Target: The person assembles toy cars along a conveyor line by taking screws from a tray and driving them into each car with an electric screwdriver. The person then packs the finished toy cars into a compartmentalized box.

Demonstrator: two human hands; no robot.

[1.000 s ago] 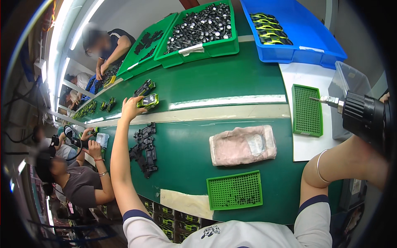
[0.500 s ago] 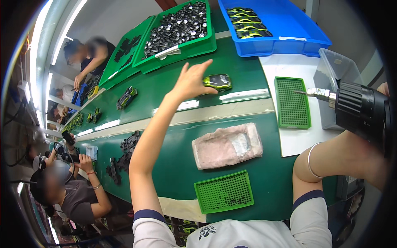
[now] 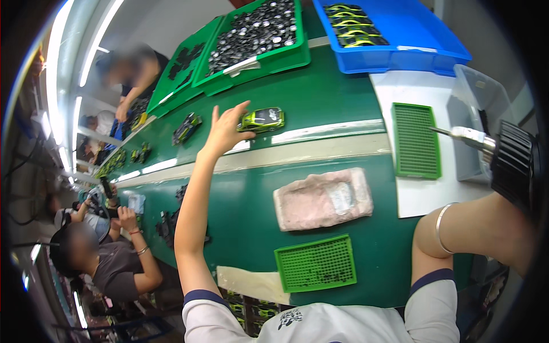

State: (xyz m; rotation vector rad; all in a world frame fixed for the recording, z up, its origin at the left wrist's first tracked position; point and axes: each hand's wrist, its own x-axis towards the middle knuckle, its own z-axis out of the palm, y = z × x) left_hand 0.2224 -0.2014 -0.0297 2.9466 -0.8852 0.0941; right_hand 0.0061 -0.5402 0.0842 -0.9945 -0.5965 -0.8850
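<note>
My left hand (image 3: 224, 130) reaches over the far part of the green table, thumb and fingers spread around the left end of a black and lime-green toy car (image 3: 264, 118). Whether the fingers touch the car is hard to make out. On the right, an electric screwdriver (image 3: 512, 163) with a black ribbed collar points its thin bit leftward over a green grid tray (image 3: 416, 143). My right forearm (image 3: 486, 231) bends up toward it; the dark rim hides most of the hand gripping it. Nearer me lies a pinkish padded cradle (image 3: 306, 207).
A second green grid tray (image 3: 315, 266) with small dark bits lies close to me. Black parts (image 3: 167, 228) rest left of my forearm. Green bins (image 3: 251, 68) and a blue bin (image 3: 400, 60) line the back. Another toy car (image 3: 186, 128) stands farther left; co-workers sit along the left.
The toy car has moved left along the table together with my left hand. The screwdriver has shifted a little to the right. The whole view has turned slightly.
</note>
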